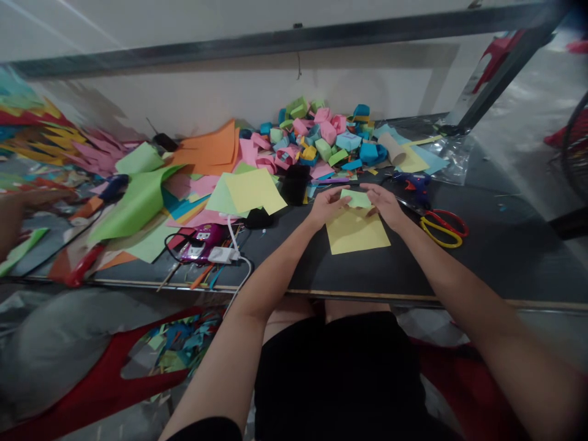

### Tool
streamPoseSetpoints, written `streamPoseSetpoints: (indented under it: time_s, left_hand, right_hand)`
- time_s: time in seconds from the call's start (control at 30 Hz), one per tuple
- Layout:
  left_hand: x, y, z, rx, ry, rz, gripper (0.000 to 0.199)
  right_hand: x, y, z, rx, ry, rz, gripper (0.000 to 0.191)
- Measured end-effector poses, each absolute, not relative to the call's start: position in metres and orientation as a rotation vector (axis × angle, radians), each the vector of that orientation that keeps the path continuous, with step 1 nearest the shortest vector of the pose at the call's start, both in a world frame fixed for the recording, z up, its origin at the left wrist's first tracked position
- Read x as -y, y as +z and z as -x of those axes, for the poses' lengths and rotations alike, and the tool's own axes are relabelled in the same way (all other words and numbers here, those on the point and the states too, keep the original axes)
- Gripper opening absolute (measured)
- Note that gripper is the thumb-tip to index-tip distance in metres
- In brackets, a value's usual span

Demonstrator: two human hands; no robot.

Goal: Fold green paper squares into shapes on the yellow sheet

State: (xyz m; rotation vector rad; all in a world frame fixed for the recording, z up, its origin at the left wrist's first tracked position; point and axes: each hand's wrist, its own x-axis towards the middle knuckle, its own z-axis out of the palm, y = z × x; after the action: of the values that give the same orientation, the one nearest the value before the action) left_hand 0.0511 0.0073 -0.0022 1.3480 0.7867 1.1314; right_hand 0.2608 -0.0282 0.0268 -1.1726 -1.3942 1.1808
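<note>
Paper (358,236) litters the dark table (509,251) before a pale wall (220,89).

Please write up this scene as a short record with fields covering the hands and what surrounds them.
Left hand: pinching one side of a small light green paper piece
Right hand: pinching its other side
Under the hands: yellow sheet on the dark table
Right of the hands: scissors with red and yellow handles
Beyond: heap of coloured folded-paper pieces
Left side: purple power strip, loose coloured paper, another person's hand
</note>
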Motion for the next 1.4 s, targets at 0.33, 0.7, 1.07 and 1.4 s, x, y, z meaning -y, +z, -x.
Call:
streamPoseSetpoints:
  time_s: [0.33,0.7,1.07,1.4]
  left_hand:
    - [-0.008,-0.003,-0.053,-0.781,1.21,-1.358,0.056]
    - [-0.005,0.002,-0.052,-0.956,1.123,-1.525,0.043]
    - [0.004,0.011,-0.056,-0.968,1.113,-1.498,0.033]
    - [0.014,0.024,-0.052,-1.114,0.906,-1.641,0.045]
  right_hand:
    - [0.027,0.021,-0.257,1.528,1.007,1.148,0.069]
    - [0.03,0.026,-0.255,1.402,1.129,1.242,0.066]
    - [0.034,0.03,-0.253,1.456,1.074,1.278,0.056]
    - [0.031,0.026,-0.254,1.406,1.068,1.246,0.05]
